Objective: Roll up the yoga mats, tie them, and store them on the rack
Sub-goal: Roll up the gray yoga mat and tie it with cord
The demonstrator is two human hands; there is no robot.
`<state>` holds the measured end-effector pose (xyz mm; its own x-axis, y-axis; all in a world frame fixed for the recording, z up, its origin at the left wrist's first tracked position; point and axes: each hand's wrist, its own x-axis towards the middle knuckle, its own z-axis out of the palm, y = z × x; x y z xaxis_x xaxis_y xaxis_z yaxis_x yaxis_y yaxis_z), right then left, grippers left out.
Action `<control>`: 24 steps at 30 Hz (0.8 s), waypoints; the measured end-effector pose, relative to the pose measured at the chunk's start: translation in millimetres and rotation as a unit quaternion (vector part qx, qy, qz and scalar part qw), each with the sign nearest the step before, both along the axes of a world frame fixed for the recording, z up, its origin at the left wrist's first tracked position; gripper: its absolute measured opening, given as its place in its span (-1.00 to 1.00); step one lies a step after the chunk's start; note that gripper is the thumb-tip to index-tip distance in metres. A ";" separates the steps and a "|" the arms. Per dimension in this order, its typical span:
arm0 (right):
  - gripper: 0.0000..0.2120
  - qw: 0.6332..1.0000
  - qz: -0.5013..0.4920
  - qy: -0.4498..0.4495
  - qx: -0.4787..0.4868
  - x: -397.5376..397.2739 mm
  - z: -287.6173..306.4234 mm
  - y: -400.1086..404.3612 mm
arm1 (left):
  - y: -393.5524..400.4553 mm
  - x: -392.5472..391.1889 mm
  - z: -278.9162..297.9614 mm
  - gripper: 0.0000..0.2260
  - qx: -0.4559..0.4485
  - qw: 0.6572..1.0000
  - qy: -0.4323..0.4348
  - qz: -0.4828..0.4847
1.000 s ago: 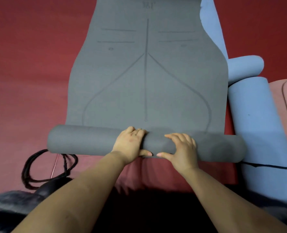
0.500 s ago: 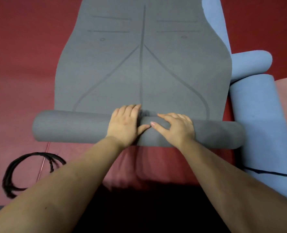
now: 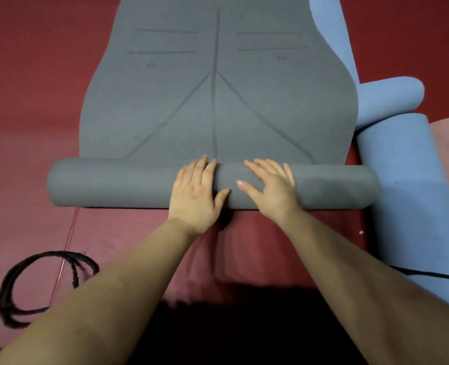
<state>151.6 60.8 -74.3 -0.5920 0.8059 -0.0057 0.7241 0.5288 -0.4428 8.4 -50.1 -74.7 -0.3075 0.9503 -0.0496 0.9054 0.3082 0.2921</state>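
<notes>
A red carpeted floor [image 3: 33,127] filled the view, with a pink mat [image 3: 270,233] lying under the person's forearms. At the far left a coil of black cord [image 3: 10,293] lay loose on the floor, well apart from the work. The grey mat [image 3: 218,114] stretched away up the frame, its near end wound into a thick roll [image 3: 112,183] lying crosswise. The left hand [image 3: 195,192] lay flat on top of the roll near its middle, fingers straight and close together, thumb out to the side. Just beside it, the right hand [image 3: 269,187] pressed down in the same manner, fingers straight and a little spread, its thumb pointing toward the left thumb without touching. To the right lay blue mats, one partly unrolled with a small roll [image 3: 389,98] at its end and one wound into a fat roll [image 3: 407,193] with a dark cord across it.

The step in hand looked to be the rolling, with much of the grey mat not yet wound. The next push probably called for even pressure from both palms, so the roll kept square and tight. No rack was visible.
</notes>
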 end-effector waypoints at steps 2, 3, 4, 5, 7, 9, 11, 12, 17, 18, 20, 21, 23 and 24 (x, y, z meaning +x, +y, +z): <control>-0.49 0.998 -0.001 0.000 -0.056 -7.4 2.5 19.6 | -7.5 6.4 -4.1 -0.43 0.025 0.999 0.027 0.000; -0.48 0.999 -0.002 0.010 -0.044 -6.7 2.1 15.4 | -9.3 7.0 -6.1 -0.44 0.030 0.999 0.034 -0.004; -0.45 1.000 -0.015 0.021 -0.014 -3.4 0.7 5.9 | -7.2 4.5 -7.5 -0.44 0.031 0.999 0.040 -0.007; -0.42 0.999 -0.025 0.028 0.030 2.5 -6.1 -5.6 | -2.0 -0.2 -7.9 -0.43 0.029 0.999 0.045 -0.006; -0.35 0.995 -0.020 0.030 0.095 11.9 -15.4 -26.1 | 16.3 -13.1 -1.5 -0.39 0.009 0.999 0.036 -0.012; -0.31 0.996 -0.018 0.018 0.091 7.9 -15.5 -16.0 | 37.0 -26.0 6.1 -0.35 -0.022 0.999 0.024 -0.017; -0.28 0.999 -0.013 0.003 0.030 -4.9 -6.0 9.1 | 51.7 -34.4 8.0 -0.41 -0.044 0.999 0.022 -0.018; -0.27 1.000 -0.005 -0.004 -0.005 -11.1 -0.4 23.2 | 53.7 -34.7 7.7 -0.40 -0.037 0.999 0.028 -0.020; -0.32 0.999 0.003 0.025 -0.041 -18.0 3.2 52.2 | 38.1 -24.8 -8.7 -0.40 0.029 0.994 0.090 -0.049; -0.33 0.999 -0.004 0.044 -0.001 -14.3 -3.4 44.4 | 38.9 -25.9 -9.9 -0.40 0.028 0.995 0.088 -0.046; -0.22 0.997 -0.013 0.039 0.063 -11.0 -13.6 29.3 | 43.6 -31.7 -10.1 -0.41 0.037 0.994 0.085 -0.056; -0.16 0.997 -0.010 0.020 0.075 -11.8 -15.1 28.7 | 46.4 -35.4 -9.7 -0.40 0.037 0.993 0.090 -0.066; -0.12 0.998 -0.002 -0.009 0.066 -18.6 -12.6 40.3 | 55.0 -46.1 -8.7 -0.37 0.035 0.992 0.095 -0.078; -0.13 0.998 0.006 -0.016 0.065 -22.0 -9.9 48.1 | 60.6 -51.4 -8.3 -0.33 0.031 0.992 0.092 -0.081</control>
